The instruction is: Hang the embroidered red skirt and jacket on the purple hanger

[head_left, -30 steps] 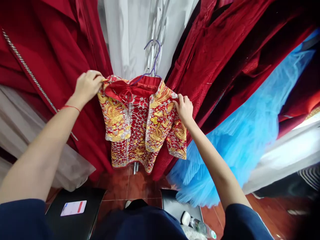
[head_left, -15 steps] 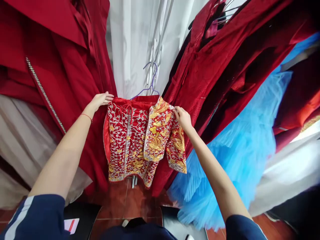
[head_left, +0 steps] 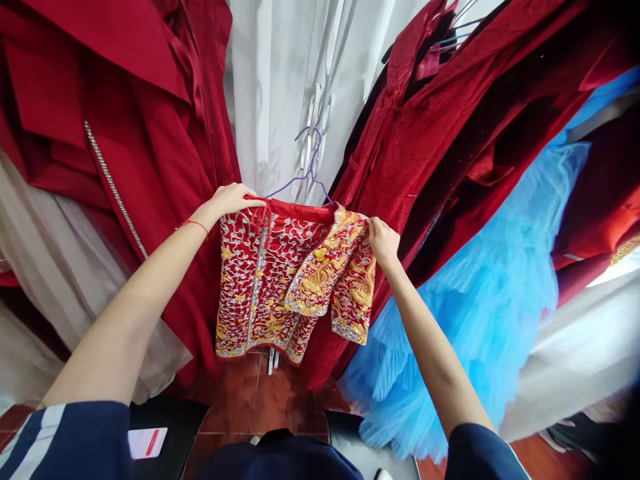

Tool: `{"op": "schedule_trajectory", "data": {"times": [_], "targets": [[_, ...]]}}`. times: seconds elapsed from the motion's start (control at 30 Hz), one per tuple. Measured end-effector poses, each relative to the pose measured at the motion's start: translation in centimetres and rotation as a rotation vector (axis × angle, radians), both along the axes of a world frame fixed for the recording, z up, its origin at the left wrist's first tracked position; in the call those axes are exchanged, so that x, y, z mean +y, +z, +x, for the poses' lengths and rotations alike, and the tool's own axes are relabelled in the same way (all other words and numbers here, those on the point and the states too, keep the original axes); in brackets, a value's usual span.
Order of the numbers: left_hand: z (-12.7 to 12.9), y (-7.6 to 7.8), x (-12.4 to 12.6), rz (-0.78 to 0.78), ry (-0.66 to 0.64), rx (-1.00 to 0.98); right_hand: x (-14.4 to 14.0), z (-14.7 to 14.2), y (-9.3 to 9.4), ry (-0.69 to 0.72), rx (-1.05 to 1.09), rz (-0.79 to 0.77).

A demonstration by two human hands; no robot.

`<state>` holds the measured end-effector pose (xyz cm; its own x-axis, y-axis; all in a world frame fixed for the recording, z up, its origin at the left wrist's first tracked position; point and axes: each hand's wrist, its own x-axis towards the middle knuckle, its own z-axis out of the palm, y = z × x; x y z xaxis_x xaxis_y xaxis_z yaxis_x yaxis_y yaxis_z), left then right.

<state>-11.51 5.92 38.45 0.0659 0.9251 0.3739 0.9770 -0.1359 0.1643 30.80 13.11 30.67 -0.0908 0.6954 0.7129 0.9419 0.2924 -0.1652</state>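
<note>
In front of me a purple wire hanger (head_left: 311,170) carries a red skirt (head_left: 253,280) embroidered in silver and gold, its red tie near the waistband. A matching jacket (head_left: 317,273) with gold dragon embroidery overlaps the skirt's right side, one sleeve hanging down. My left hand (head_left: 234,200) is closed on the skirt's waistband at its left end, fingers lying along the top edge. At the jacket's shoulder, my right hand (head_left: 384,240) pinches the cloth with curled fingers. The hanger's hook shows above, near white hooks.
Dark red gowns (head_left: 150,133) hang at left, and more red dresses (head_left: 425,133) at right. A blue tulle dress (head_left: 465,300) hangs lower right. White curtain (head_left: 270,87) lies behind. Below are black seats (head_left: 170,423), a pink-and-white card (head_left: 147,443) and red floor tiles (head_left: 280,400).
My left hand has moved right and now closes over the waistband where its fingers were stretched out. The right hand has shifted slightly right and down, and the jacket front tilts more.
</note>
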Motion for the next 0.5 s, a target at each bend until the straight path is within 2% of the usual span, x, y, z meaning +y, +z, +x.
{"op": "schedule_trajectory", "data": {"times": [0.13, 0.3, 0.4, 0.5], "targets": [[-0.3, 0.3, -0.6, 0.017, 0.046, 0.004, -2.9, 2.7, -3.5, -0.202, 0.084, -0.054], [0.4, 0.1, -1.7, 0.055, 0.104, -0.022, -8.2, 3.8, -10.6, -0.380, 0.230, -0.180], [0.9, 0.0, -2.2, 0.078, 0.128, -0.032, -11.8, 2.6, -14.7, -0.347, 0.300, -0.254], [1.6, -0.1, -2.9, 0.088, 0.147, -0.059, -15.3, 0.5, -17.4, -0.200, 0.360, -0.299]]}}
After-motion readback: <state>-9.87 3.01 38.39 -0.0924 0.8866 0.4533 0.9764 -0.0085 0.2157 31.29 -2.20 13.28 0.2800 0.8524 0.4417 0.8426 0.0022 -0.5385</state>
